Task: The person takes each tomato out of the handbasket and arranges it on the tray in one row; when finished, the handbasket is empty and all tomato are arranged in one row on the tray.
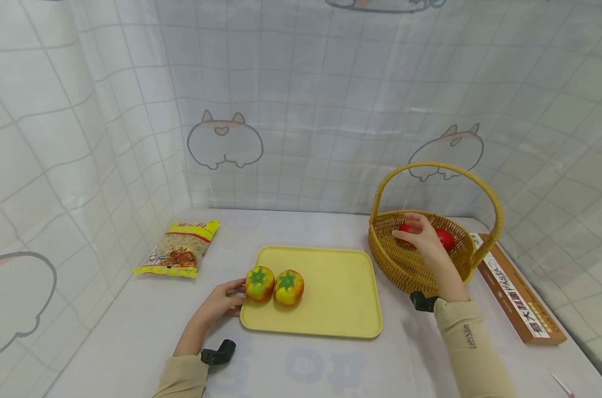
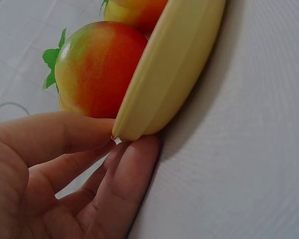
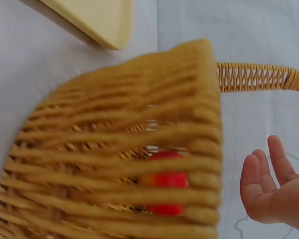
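Note:
My left hand (image 1: 221, 301) pinches the left edge of a yellow tray (image 1: 340, 293), with finger and thumb on the rim in the left wrist view. Two yellow-red toy tomatoes (image 1: 260, 283) with green leaf tops sit side by side at the tray's left end; the outer one is close to my fingers. Over the wicker basket (image 1: 390, 265) is my right hand (image 1: 422, 235), its fingers loosely bent. The right wrist view shows nothing in that hand. Red rounded things (image 1: 445, 239) lie inside the basket, partly hidden by the hand and weave.
A packet of dry food (image 1: 178, 249) lies at the left. Along the right side is a long brown pasta box (image 1: 519, 293), beside the basket. The basket's tall handle (image 1: 442, 165) arches beyond the right hand. A thin white stick (image 1: 561, 384) lies near the front right.

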Demonstrator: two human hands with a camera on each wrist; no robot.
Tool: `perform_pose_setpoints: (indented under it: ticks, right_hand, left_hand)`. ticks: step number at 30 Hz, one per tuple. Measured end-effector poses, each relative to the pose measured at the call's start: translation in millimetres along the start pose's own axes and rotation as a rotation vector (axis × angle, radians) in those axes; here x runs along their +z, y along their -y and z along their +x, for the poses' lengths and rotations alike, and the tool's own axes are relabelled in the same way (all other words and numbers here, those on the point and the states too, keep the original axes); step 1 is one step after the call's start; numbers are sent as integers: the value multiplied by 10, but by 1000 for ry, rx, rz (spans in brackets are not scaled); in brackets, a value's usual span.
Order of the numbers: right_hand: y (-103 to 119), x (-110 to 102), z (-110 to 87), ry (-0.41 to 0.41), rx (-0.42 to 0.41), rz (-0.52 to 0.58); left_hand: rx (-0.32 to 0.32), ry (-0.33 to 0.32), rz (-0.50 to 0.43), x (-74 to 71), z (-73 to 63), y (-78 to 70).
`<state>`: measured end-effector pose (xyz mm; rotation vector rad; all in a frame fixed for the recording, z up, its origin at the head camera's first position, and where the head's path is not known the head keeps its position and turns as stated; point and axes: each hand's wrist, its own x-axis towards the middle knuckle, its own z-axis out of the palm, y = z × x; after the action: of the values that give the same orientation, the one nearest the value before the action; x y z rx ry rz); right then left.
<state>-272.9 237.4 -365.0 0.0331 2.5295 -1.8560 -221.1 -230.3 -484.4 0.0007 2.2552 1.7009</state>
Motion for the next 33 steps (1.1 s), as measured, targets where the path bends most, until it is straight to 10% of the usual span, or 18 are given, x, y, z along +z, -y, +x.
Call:
perform_pose_setpoints:
  ticks: [33]
  right_hand:
    - [103, -308, 434, -55, 28, 8]
  left_hand:
    - [-13, -15, 11, 13, -15, -27]
